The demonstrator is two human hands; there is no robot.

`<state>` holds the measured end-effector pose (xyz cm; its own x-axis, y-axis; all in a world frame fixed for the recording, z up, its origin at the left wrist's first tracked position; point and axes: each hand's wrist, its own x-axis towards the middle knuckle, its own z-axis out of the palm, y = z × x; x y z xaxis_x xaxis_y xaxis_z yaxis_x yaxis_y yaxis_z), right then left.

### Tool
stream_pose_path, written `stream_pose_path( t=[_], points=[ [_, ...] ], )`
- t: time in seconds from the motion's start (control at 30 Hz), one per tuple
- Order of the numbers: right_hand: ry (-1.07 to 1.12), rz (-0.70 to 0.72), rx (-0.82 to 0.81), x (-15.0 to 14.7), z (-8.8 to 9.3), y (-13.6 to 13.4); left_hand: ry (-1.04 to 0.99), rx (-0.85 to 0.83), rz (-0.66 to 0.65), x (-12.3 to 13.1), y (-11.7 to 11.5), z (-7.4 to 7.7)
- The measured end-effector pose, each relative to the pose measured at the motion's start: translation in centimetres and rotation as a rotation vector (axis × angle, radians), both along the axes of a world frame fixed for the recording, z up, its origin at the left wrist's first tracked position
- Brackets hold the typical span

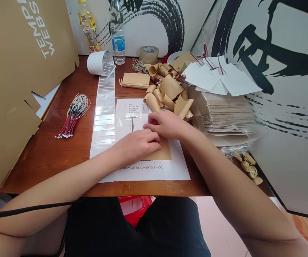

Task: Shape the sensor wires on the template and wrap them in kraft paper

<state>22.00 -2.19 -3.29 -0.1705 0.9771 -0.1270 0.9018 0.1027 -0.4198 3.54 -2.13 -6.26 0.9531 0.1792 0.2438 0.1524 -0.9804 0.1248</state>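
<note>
My left hand (141,144) lies over a flat piece of brown paper (162,154), its fingers curled down onto it. Just above and to the right, my right hand (166,125) has thumb and fingers drawn together, close to the left fingertips; what they pinch, if anything, is hidden. Both are over a white printed sheet (175,173). A thin dark pointed thing (132,124) shows on the sheet beside my left hand. Left of the sheet runs a strip of clear labels (104,114) unwinding from a white roll (96,63).
A bundle of red-and-black wires (73,116) lies at left, near a large cardboard box (22,89). Curled brown papers (170,92), a small brown stack (135,80), a tape roll (149,54) and a water bottle (118,39) stand behind. At right is a thick cardboard stack (228,114) with white cards (218,76) on top.
</note>
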Motion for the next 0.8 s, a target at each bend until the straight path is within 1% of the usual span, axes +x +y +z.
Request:
stream_pose_path(
  t=[0.17, 0.23, 0.3, 0.37, 0.43, 0.6, 0.63, 0.8],
  points=[
    [-0.013, 0.017, 0.01, 0.1, 0.0, 0.1, -0.006, -0.117, -0.145, -0.1, -0.3, 0.0],
    [-0.019, 0.023, 0.009, 0.2, 0.0, 0.0, -0.008, -0.148, -0.173, -0.1, -0.4, 0.1],
    [-0.018, 0.022, 0.01, 0.2, 0.0, 0.0, -0.006, -0.146, -0.137, 0.1, -0.5, 0.1],
    [-0.017, 0.015, 0.012, 0.2, 0.0, 0.0, 0.0, -0.125, -0.074, 0.2, -0.6, 0.2],
    [-0.014, 0.009, 0.013, 0.1, 0.0, 0.0, 0.006, -0.114, -0.046, 0.2, -0.8, 0.3],
    [-0.006, 0.002, 0.006, 0.1, -0.2, 0.1, 0.025, -0.129, -0.118, 0.1, -1.3, 0.7],
    [-0.006, 0.002, 0.008, 0.1, -0.2, 0.1, 0.031, -0.128, -0.116, 0.1, -1.3, 0.7],
    [-0.008, 0.002, 0.022, 0.2, -0.3, 0.1, 0.074, -0.106, 0.013, 0.1, -0.9, 0.6]
  ],
)
